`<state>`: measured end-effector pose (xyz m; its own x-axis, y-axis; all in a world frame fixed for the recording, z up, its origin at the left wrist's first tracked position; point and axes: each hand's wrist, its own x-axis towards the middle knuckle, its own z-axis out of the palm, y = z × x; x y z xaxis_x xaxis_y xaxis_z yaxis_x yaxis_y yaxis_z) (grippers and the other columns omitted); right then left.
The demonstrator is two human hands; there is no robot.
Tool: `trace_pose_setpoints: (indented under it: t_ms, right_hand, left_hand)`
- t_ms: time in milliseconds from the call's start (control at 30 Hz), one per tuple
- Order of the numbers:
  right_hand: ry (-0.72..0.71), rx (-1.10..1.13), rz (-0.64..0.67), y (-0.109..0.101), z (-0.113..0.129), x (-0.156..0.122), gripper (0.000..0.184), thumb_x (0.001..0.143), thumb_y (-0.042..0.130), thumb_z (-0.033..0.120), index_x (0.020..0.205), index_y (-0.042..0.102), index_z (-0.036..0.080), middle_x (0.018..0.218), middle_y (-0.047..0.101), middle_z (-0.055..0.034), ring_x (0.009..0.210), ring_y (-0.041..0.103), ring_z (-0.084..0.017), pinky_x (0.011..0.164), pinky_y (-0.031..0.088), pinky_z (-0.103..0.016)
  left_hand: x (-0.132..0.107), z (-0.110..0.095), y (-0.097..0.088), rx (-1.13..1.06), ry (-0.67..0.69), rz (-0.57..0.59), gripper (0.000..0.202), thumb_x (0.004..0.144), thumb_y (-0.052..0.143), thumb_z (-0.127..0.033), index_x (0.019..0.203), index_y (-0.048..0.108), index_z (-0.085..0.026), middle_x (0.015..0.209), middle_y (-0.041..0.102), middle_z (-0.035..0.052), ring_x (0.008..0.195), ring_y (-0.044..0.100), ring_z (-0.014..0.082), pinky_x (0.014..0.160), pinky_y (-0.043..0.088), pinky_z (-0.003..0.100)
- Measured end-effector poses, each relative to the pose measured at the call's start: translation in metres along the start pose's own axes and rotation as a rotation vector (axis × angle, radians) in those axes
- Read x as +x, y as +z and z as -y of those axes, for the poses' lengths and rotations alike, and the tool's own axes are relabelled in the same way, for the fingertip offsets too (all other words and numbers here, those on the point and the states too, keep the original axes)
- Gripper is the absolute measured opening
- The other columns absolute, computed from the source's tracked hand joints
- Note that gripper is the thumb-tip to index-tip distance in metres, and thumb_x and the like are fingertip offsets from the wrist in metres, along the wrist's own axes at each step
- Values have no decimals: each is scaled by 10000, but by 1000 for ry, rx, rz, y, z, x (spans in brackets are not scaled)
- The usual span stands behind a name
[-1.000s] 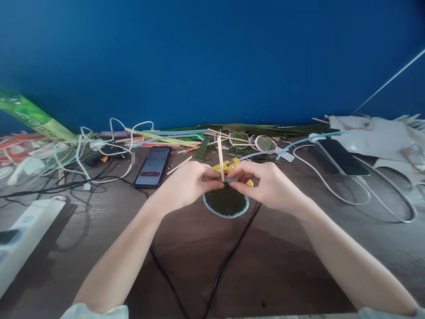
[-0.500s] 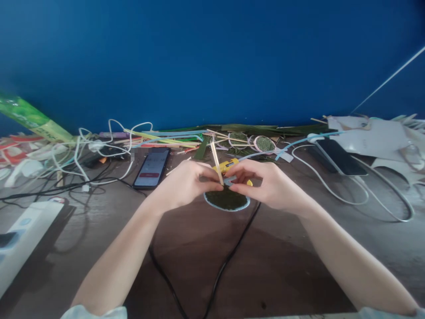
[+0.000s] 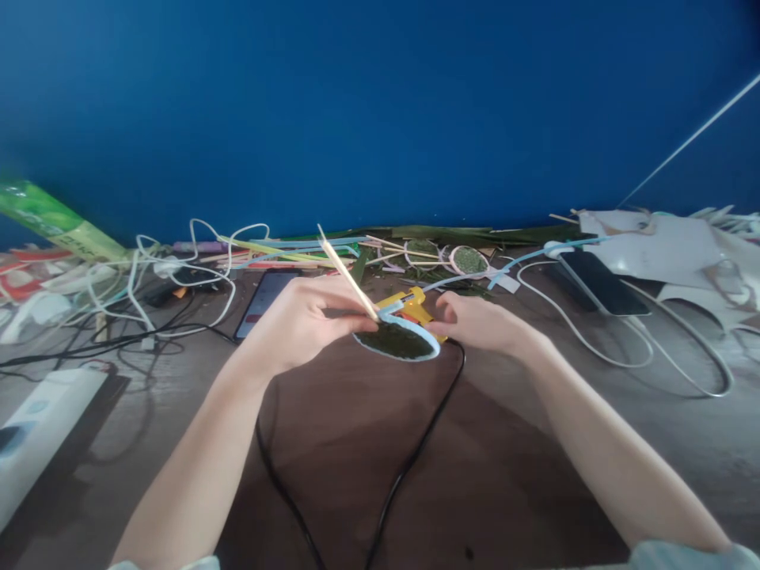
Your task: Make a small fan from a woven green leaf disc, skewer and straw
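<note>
In the head view, found left hand (image 3: pixel 309 318) closed in a pinch on a pale stick (image 3: pixel 347 273), with a disc (image 3: pixel 397 341) at the fingertips. Recorded disc as dark-faced, edged in pale blue, tilted and positioned between both hands, above the surface (image 3: pixel 350 475); could not establish whether touching it. Noted stick slanting up and leftward; could not confirm whether joined to disc. Noted right hand (image 3: pixel 484 321) with fingers curled, just beside a yellow tool (image 3: pixel 419 307) behind disc; cannot tell whether gripping it or not. Traced a black cord (image 3: pixel 416 449) running forward from near tool. Logged a phone (image 3: pixel 261 293) partly hidden by left hand, plus round pieces (image 3: pixel 469 260) and loose strips (image 3: pixel 297 255) farther back.

For sound handling, judged best to pinch close to the stick's lower end — firmly, without bending the disc's rim. Advise steadying disc at one angle before bringing anything against it, and keeping cord slack — to avoid dragging tool.
</note>
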<state>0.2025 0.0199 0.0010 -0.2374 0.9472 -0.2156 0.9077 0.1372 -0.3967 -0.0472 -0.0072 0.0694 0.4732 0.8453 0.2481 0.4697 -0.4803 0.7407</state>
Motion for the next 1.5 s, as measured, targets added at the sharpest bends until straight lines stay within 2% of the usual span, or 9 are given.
trace_pose_setpoints:
  t_ms: [167,367,533,633,700,933,1067,1167,1500]
  right_hand:
    - [-59,116,-104,25,7,17,372,724,566,484,914,542,165,853,635,-76,726,593,-181,572,399,-253]
    - [-49,294,23,24,-3,21,221,678,611,343,770,547,152,723,622,-34,605,580,-143,473,380,-225]
    - [-33,695,76,0,0,12,280,695,586,192,944,468,145,886,654,-108,596,638,-152,486,493,-257]
    - [27,851,-44,-26,0,-1,382,700,596,171,1037,419,144,874,666,-116,544,642,-152,468,503,-265]
    - [-65,930,-77,-43,-5,-12,430,687,624,165,1072,433,172,951,663,-106,621,660,-161,464,492,-239]
    - [-469,1026,-23,-66,-26,-38,111,732,646,242,822,625,182,771,633,-27,522,552,-101,457,438,-234]
    - [-648,1019,-27,-61,-13,-42,152,805,576,323,816,635,183,725,618,-28,636,602,-149,589,508,-286]
    - [-607,948,-34,-58,1,-45,127,825,559,300,847,633,199,743,628,-21,753,630,-177,715,530,-329]
    - [-436,743,-174,-56,13,-53,105,751,643,299,807,649,210,710,673,-11,712,645,-155,661,530,-243]
  left_hand:
    - [-1,1,-10,-8,31,-60,62,702,681,-161,732,701,-211,779,678,-7,755,573,140,690,458,251]
    - [-2,3,-9,-32,177,-62,95,712,673,-130,726,696,-222,797,688,8,793,604,163,758,481,315]
    - [-1,7,-9,-19,259,-135,94,702,688,-165,746,702,-247,781,689,1,771,618,169,757,495,329]
    - [-1,8,-11,32,278,-178,71,717,673,-180,738,708,-238,781,697,2,765,623,167,779,497,331]
    - [-2,8,-11,88,288,-206,60,723,668,-196,733,713,-233,787,705,2,783,628,170,819,490,338]
    - [-4,9,-12,301,339,-251,67,757,644,-235,748,707,-214,788,710,5,807,634,175,764,516,314]
    - [-5,4,-12,373,351,-244,85,778,621,-240,752,696,-209,803,702,2,820,635,169,811,504,311]
    - [-5,-3,-11,391,378,-230,96,785,613,-235,732,685,-200,778,699,-1,800,639,165,805,499,307]
    - [-5,-12,-7,364,414,-117,90,789,606,-173,738,679,-191,794,708,4,776,627,153,773,486,319]
